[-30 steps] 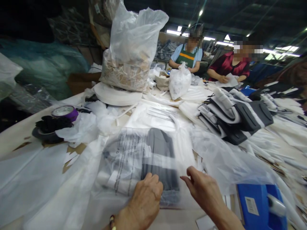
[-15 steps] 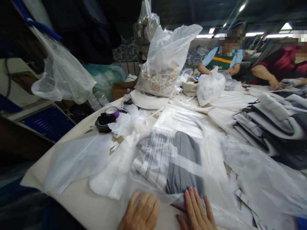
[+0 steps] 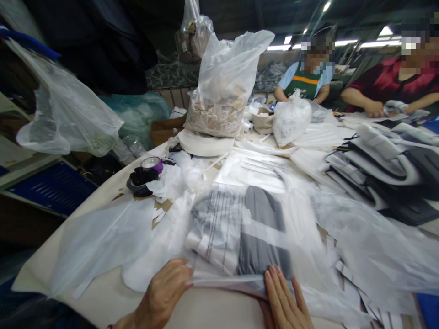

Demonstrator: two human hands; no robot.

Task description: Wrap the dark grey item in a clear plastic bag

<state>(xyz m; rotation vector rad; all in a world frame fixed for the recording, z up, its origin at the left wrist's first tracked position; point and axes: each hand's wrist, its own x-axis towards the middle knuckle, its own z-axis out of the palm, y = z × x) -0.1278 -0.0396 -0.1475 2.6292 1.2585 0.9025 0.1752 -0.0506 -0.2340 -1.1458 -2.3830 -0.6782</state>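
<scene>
A clear plastic bag (image 3: 219,228) with printed text lies in front of me, a dark grey folded item (image 3: 262,249) with a pale band inside it. White wrapped material shows through the bag's left half. My left hand (image 3: 164,290) pinches the near left corner of the bag, its edge drawn straight along the table side. My right hand (image 3: 286,297) lies flat on the near right part of the bag, fingers stretched out, over the lower end of the grey item.
Left of the bag lie white sheets (image 3: 99,242) and a purple tape roll (image 3: 152,164). A tall plastic sack (image 3: 229,87) stands behind. Grey-and-white stacked pieces (image 3: 387,169) and loose clear bags (image 3: 370,246) lie right. Two people (image 3: 307,82) work across the table (image 3: 37,274).
My left hand has moved left and closed on the bag's near corner, pulling its edge straight. The right hand stays flat on the bag. The view has turned slightly right.
</scene>
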